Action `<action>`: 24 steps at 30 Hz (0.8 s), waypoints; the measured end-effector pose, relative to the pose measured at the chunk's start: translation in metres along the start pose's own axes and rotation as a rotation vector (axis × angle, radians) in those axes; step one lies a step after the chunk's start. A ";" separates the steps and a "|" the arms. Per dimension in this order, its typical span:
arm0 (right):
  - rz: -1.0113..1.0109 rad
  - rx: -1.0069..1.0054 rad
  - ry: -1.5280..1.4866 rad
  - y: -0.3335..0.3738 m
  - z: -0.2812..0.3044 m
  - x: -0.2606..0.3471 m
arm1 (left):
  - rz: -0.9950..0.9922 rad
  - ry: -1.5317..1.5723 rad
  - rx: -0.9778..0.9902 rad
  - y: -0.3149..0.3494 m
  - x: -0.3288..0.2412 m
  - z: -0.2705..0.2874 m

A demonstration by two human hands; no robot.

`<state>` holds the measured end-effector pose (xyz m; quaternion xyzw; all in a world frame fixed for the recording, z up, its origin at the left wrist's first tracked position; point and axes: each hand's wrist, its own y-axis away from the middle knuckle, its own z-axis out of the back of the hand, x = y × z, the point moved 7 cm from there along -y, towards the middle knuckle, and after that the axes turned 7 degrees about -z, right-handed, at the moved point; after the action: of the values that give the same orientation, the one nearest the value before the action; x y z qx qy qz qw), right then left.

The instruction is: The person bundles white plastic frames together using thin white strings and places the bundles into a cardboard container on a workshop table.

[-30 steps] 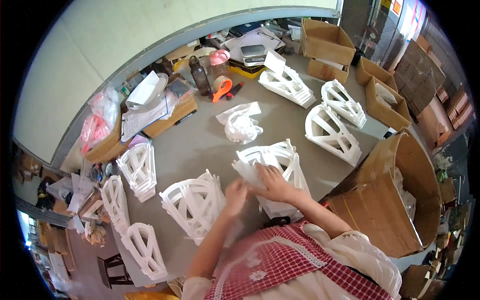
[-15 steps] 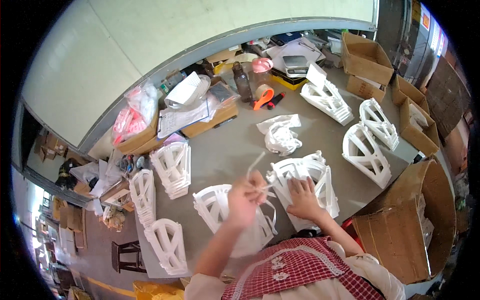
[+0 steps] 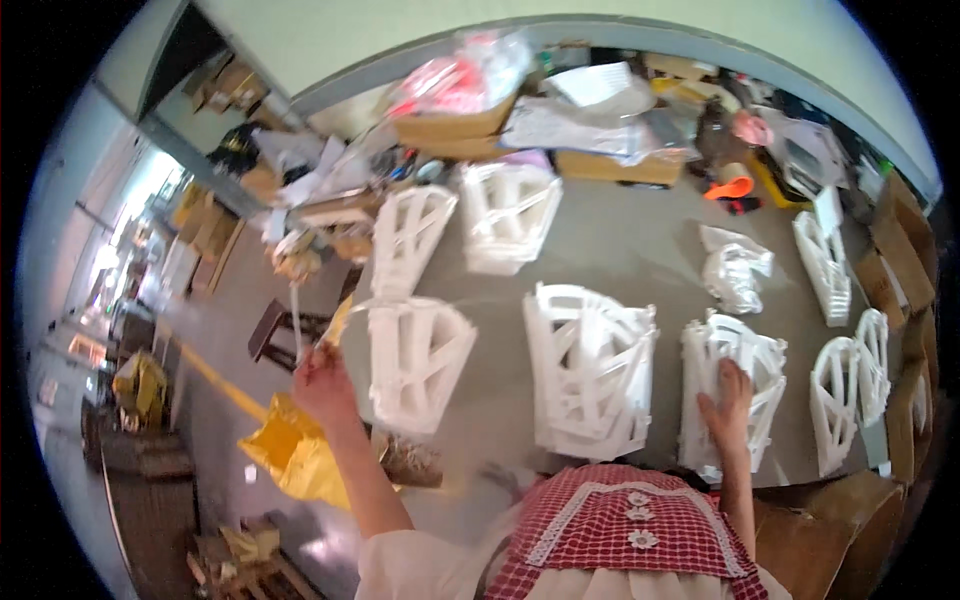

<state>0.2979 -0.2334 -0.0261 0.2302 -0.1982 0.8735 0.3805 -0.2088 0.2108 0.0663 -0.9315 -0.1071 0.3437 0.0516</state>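
My left hand (image 3: pixel 325 388) is raised off the table's left side, fingers pinched on a thin white strip (image 3: pixel 296 310) that sticks up from them. Fingers apart, my right hand (image 3: pixel 728 405) rests on a stack of white plastic openwork frames (image 3: pixel 765 375). Left of that stack stands another stack of the same fan-shaped frames (image 3: pixel 590 375), with neither hand on it. Closest to my left hand on the table is a further white frame stack (image 3: pixel 415 365).
More white frames (image 3: pixel 510 215) lie at the back left and the right edge. A crumpled white plastic bag (image 3: pixel 738 268) sits mid-table. Cardboard boxes (image 3: pixel 890 270) line the right side. On the floor at left are a yellow bag (image 3: pixel 295 455) and a dark stool (image 3: pixel 285 335).
My view has swung left. My left hand has moved from above the middle frames out past the table's left side, still with the strip. My right hand stays on its stack.
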 end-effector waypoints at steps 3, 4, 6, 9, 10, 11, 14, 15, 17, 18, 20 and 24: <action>0.019 0.035 0.021 -0.005 -0.005 -0.006 | -0.171 -0.168 -0.254 -0.001 -0.072 0.130; -0.003 0.034 0.000 -0.007 -0.006 -0.008 | -0.217 -0.239 -0.363 0.005 -0.089 0.174; 0.008 0.035 -0.028 -0.010 -0.007 -0.009 | -0.119 -0.393 -0.491 0.018 -0.093 0.269; 0.030 0.078 -0.040 -0.017 0.003 0.002 | 0.054 -0.769 -0.405 0.050 -0.069 0.391; 0.034 0.080 0.001 -0.020 0.009 0.008 | 0.117 -0.918 -0.318 0.060 -0.057 0.422; 0.042 0.086 0.034 -0.024 0.012 0.011 | 0.221 -0.890 -0.289 0.071 -0.048 0.458; 0.078 0.080 0.066 -0.034 0.020 0.009 | 0.511 -0.714 -0.433 0.096 -0.004 0.498; 0.068 0.076 0.097 -0.035 0.024 0.009 | 0.595 -0.636 -0.528 0.105 0.013 0.497; 0.089 0.027 0.117 -0.032 0.032 0.000 | 0.696 -0.655 -0.668 0.105 0.041 0.483; 0.066 -0.009 0.133 -0.026 0.038 -0.006 | 0.697 -0.794 -0.707 0.103 0.052 0.460; -0.013 -0.011 0.027 -0.028 0.049 -0.007 | 0.805 -0.694 -0.261 0.095 0.037 0.501; 0.037 -0.101 0.133 -0.015 0.052 -0.010 | 0.616 -1.588 -0.091 0.042 -0.013 0.538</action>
<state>0.3288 -0.2567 0.0136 0.1487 -0.2204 0.8826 0.3878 -0.5620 0.1794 -0.3404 -0.4028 0.1328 0.8891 -0.1722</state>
